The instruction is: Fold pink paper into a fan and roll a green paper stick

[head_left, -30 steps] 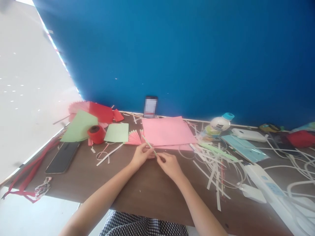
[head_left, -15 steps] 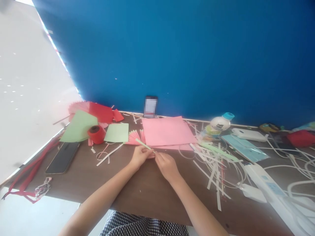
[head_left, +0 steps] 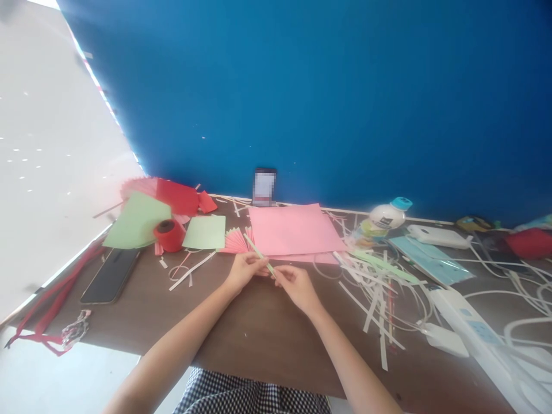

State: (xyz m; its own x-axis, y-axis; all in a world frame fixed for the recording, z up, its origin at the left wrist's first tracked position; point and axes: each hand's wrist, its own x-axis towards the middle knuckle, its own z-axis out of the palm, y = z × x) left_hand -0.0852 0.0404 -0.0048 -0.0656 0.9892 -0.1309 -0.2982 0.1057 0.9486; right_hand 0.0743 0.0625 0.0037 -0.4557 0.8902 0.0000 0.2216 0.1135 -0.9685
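Observation:
A narrow folded green paper strip (head_left: 256, 247) slants between my hands above the brown table. My left hand (head_left: 247, 272) is closed on its middle, and its upper end sticks out over the pink sheets (head_left: 295, 230). The fingertips of my right hand (head_left: 295, 284) pinch the lower end. Behind my left hand lies a pleated pink paper fan (head_left: 236, 240), partly hidden by the hand. A light green square sheet (head_left: 204, 232) rests to the left of the fan.
On the left are a red spool (head_left: 169, 236), a phone (head_left: 111, 276), green sheets (head_left: 140, 221) and red paper. To the right lie paper strips (head_left: 375, 287), a white bottle (head_left: 387, 217), a blue packet (head_left: 431, 260), a power strip (head_left: 470, 322) and cables. A blue wall (head_left: 302, 103) stands behind.
My right hand has shifted slightly right and its fingers have moved along the strip's lower end. The green strip is tilted more steeply, with its upper end farther right.

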